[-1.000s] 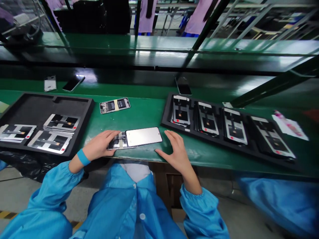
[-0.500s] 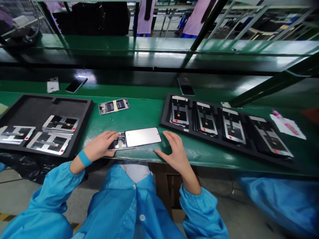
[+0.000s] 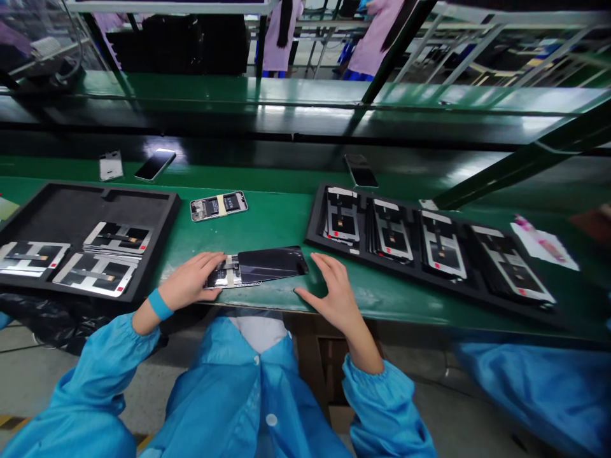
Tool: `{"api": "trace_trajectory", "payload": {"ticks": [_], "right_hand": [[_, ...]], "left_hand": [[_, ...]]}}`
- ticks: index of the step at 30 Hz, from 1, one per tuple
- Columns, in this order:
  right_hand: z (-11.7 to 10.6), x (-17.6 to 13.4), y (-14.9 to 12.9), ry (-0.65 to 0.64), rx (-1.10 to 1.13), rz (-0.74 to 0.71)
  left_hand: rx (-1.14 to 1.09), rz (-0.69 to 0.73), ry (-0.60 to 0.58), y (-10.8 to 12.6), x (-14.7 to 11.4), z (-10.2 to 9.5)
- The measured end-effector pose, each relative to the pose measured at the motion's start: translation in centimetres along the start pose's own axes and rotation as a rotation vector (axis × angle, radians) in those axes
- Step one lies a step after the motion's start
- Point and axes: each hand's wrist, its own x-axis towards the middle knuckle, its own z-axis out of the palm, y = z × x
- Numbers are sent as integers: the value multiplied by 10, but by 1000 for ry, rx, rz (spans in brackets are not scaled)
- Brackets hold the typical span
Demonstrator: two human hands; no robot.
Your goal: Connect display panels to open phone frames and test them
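Observation:
On the green bench in front of me lies an opened phone body (image 3: 233,272), its inner parts and a pale tape strip showing. A phone screen (image 3: 272,264), dark now, overlaps its right part. My left hand (image 3: 191,280) grips the left end of the phone body between thumb and fingers. My right hand (image 3: 331,286) is open just beyond the screen's right end, thumb and fingers apart, holding nothing. Behind them rests a second opened phone (image 3: 219,205) with a tape strip across it.
At left, a black foam tray (image 3: 138,191) holds stacked screen panels; another black tray (image 3: 312,232) at right has several stacks. Phones (image 3: 155,165) (image 3: 361,170) and a white plate (image 3: 111,166) lie at the back. A green post (image 3: 506,162) slants down at right.
The screen over the phone body has gone from lit white to dark. Both hands stay nearly in place; the view has shifted slightly.

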Motion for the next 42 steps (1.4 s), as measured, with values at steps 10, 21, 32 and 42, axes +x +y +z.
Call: {"api": "trace_trajectory", "payload": {"ticks": [10, 21, 32, 42], "right_hand": [[-1, 2, 1, -9, -7, -14], [1, 3, 4, -49, -2, -25], [27, 66, 5, -285, -89, -404], [11, 91, -72, -50, 234, -118]], "left_hand": [[-160, -111, -29, -18, -9, -17], [-127, -51, -184, -31, 8, -30], [-329, -71, 15, -19, 3, -28], [-730, -90, 540, 37, 25, -39]]}}
